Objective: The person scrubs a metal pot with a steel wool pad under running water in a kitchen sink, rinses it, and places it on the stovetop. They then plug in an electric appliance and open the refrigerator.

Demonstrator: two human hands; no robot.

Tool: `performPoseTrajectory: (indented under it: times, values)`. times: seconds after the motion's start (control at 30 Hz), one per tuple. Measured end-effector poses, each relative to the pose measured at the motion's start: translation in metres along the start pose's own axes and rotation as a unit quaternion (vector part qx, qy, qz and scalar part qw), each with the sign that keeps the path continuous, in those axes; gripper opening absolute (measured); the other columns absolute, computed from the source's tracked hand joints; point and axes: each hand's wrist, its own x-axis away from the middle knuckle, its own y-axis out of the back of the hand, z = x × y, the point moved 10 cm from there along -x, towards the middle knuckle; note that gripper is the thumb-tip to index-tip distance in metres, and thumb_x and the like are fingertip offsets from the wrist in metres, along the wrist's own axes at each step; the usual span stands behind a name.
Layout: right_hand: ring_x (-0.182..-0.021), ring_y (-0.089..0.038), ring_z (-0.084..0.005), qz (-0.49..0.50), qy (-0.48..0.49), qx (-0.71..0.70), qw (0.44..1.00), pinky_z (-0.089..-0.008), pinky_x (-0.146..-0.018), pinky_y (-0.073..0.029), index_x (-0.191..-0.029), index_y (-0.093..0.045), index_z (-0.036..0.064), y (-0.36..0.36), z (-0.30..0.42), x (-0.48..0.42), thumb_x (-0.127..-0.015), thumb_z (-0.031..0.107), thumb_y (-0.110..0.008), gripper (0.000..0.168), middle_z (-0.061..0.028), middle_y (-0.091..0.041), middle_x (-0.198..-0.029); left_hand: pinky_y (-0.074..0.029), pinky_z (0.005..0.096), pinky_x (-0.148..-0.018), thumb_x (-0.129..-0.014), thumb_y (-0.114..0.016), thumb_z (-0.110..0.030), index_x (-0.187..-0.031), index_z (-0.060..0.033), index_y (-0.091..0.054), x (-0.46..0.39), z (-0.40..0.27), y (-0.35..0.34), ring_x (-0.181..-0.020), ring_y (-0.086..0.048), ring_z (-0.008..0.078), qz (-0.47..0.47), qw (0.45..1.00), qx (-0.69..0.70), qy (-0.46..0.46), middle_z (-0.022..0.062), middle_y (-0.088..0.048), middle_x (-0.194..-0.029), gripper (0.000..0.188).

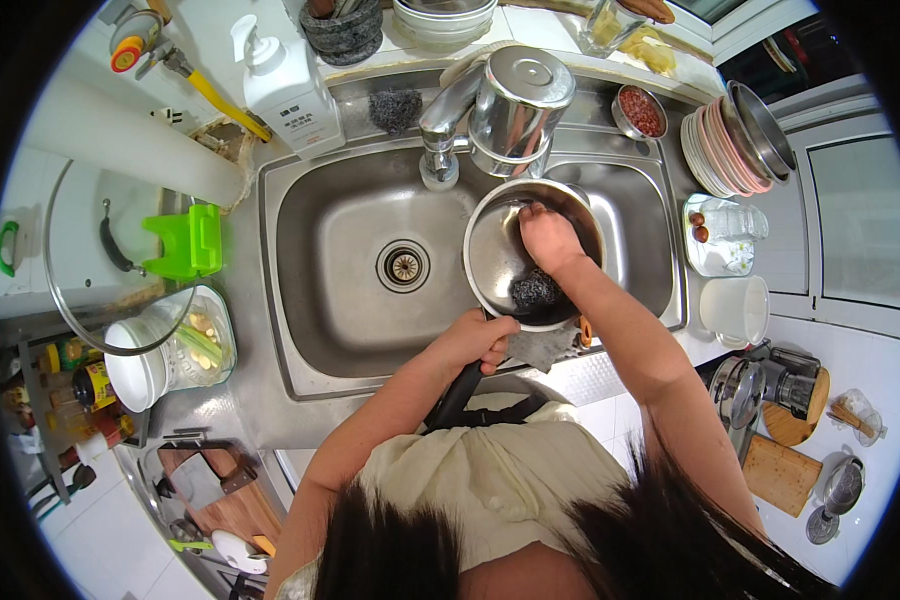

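Note:
A steel pot (487,240) with a long black handle rests over the divider and right basin of a double steel sink. My left hand (480,341) is closed round the handle close to the pot's rim. Inside the pot is my right hand (549,236), its fingers curled down near the far wall; whether they pinch anything cannot be seen. A dark steel wool scourer (534,290) lies on the pot's bottom, beside my right wrist. A grey cloth (540,345) lies at the sink's near edge, partly under the pot.
Behind the pot stands a chrome faucet (439,142) with a cylindrical filter. A second scourer (395,111) and a white pump bottle (292,101) are at the back left. Stacked bowls and plates (709,150) stand to the right, a glass lid (60,300) to the left.

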Motion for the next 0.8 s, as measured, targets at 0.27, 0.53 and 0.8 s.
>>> performPoseTrajectory:
  times: [0.27, 0.53, 0.8]
  values:
    - [-0.072, -0.065, -0.0300, 0.036, 0.084, 0.038, 0.995, -0.0374, -0.062, -0.055, -0.089, -0.056, -0.002, -0.003, 0.006, -0.003, -0.086, 0.009, -0.040, 0.020, -0.0202, -0.060, -0.091, -0.024, 0.0250, -0.037, -0.084, -0.057, -0.020, -0.055, -0.0132, -0.034, 0.001, 0.001, 0.001, -0.040, -0.031, 0.0076, -0.002, 1.000, -0.008, 0.011, -0.0035, -0.033, -0.051, 0.037]
    - [-0.076, -0.066, -0.0322, 0.005, 0.059, 0.015, 0.998, -0.0394, -0.065, -0.055, -0.090, -0.059, -0.003, -0.007, -0.005, -0.005, -0.086, 0.009, -0.040, 0.023, -0.0215, -0.061, -0.095, -0.025, 0.0260, -0.037, -0.083, -0.059, -0.019, -0.056, -0.0122, -0.035, 0.000, 0.000, -0.002, -0.039, -0.032, 0.0084, -0.020, 1.000, -0.006, -0.001, -0.0026, -0.034, -0.050, 0.037]
    - [-0.076, -0.066, -0.0313, 0.030, 0.027, -0.007, 0.999, -0.0372, -0.068, -0.055, -0.085, -0.062, -0.001, 0.002, 0.006, 0.006, -0.078, 0.006, -0.049, 0.016, -0.0209, -0.062, -0.092, -0.026, 0.0262, -0.037, -0.082, -0.059, -0.019, -0.057, -0.0118, -0.036, -0.001, 0.002, -0.001, -0.039, -0.032, 0.0088, -0.017, 1.000, 0.017, 0.015, -0.0022, -0.035, -0.050, 0.035]
